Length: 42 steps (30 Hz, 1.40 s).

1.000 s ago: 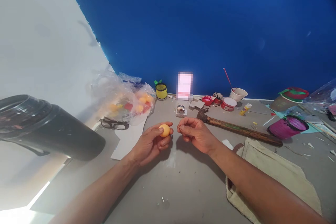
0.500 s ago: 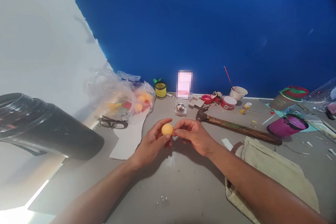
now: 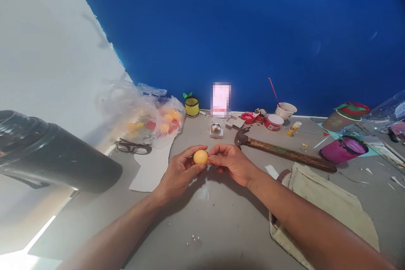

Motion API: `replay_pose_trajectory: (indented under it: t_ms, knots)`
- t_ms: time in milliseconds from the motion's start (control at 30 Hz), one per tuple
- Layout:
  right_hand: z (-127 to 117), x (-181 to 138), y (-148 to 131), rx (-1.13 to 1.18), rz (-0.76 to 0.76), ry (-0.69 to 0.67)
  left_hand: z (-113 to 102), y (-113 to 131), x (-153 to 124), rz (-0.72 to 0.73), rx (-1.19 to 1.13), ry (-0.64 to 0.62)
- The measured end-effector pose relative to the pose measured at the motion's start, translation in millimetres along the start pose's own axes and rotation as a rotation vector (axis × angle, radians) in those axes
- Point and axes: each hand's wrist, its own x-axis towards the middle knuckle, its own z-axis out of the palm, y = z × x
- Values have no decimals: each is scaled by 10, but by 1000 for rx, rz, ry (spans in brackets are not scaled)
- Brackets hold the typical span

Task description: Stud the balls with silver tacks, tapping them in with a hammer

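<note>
"Dark grey, that big cylinder point(image 3: 72, 152) on the far left: is it upright?"

"No, it tilts. Right of it, a pair of glasses point(image 3: 134, 147) lies by a clear plastic bag point(image 3: 156, 112) with orange and red things inside, and some white paper point(image 3: 150, 175)."

"What is the left hand point(image 3: 183, 171) doing?"

"It's clamped on a yellow-orange ball point(image 3: 200, 157), thumb below and fingers around it. The ball is held above the grey tabletop point(image 3: 221, 236), between the two hands. Behind it, near the blue wall point(image 3: 221, 25), stands a yellow cup point(image 3: 191, 107) with a dark rim."

"Anything farther right?"

"A shiny silver dome point(image 3: 216, 128) on a small block, with a bright, blurred-out panel point(image 3: 220, 99) behind. Nearer is the right hand point(image 3: 232, 162): thumb and forefinger together, right against the ball's side. If they pinch something, it's too small to tell."

"And past that hand?"

"A red tub point(image 3: 274, 122), then a hammer point(image 3: 284, 150) lying slantwise, head to the left, and a white cup point(image 3: 286, 111) with a red stick standing in it. Next come a yellow tube point(image 3: 294, 128), a pale cloth point(image 3: 329, 211) partly behind the right forearm, and a magenta cup point(image 3: 341, 150), tilted."
</note>
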Motion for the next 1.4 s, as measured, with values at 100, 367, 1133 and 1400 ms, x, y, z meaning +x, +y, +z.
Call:
replay_pose_trajectory:
  t_ms: [100,367,1133,1400]
  knots:
    - [-2,7,0,14,20,-17,16,-9,-14,-9,11,-1]
    - [-25,21,21,29,21,-68,72,-37,-51,59,25,55]
    - [-98,57,-15,-48,-17,-115,76,-34,-28,25,-142,-18]
    - [-748,-120,-700,-1738,-5,392,56,-4,-10,-160,-520,-144]
